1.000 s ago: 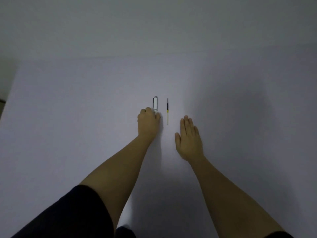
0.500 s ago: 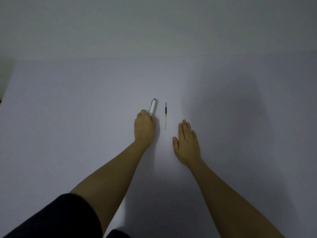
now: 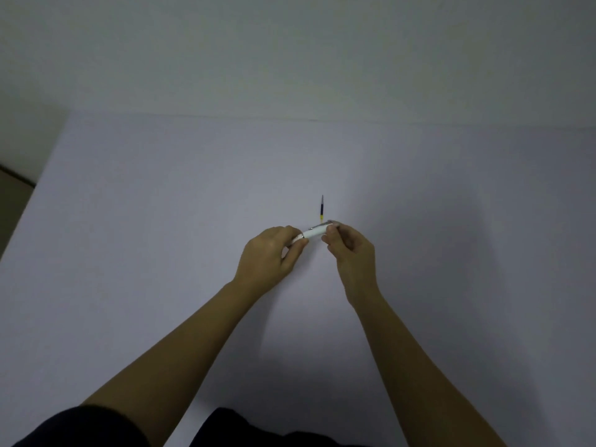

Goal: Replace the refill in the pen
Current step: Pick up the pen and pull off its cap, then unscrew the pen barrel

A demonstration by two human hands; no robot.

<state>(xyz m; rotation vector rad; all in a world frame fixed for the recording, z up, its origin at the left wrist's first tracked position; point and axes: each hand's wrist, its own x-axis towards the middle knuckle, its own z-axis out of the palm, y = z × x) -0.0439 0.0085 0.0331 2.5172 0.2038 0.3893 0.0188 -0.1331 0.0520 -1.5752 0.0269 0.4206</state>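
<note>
A white pen (image 3: 314, 233) with a silver clip is held level above the table, lying left to right between both hands. My left hand (image 3: 271, 256) pinches its left end, and my right hand (image 3: 351, 253) grips its right, clip end. A thin refill (image 3: 322, 208), dark at the far part and yellow nearer me, lies on the table just beyond the pen; its near end is hidden behind the pen.
The white table (image 3: 161, 221) spreads wide around the hands. Its left edge (image 3: 35, 188) runs diagonally, with darker floor beyond. A plain wall (image 3: 290, 59) rises behind the far edge.
My left hand lifted the pen off the table and turned it sideways. My right hand rose from lying flat on the table and took hold of the pen's other end.
</note>
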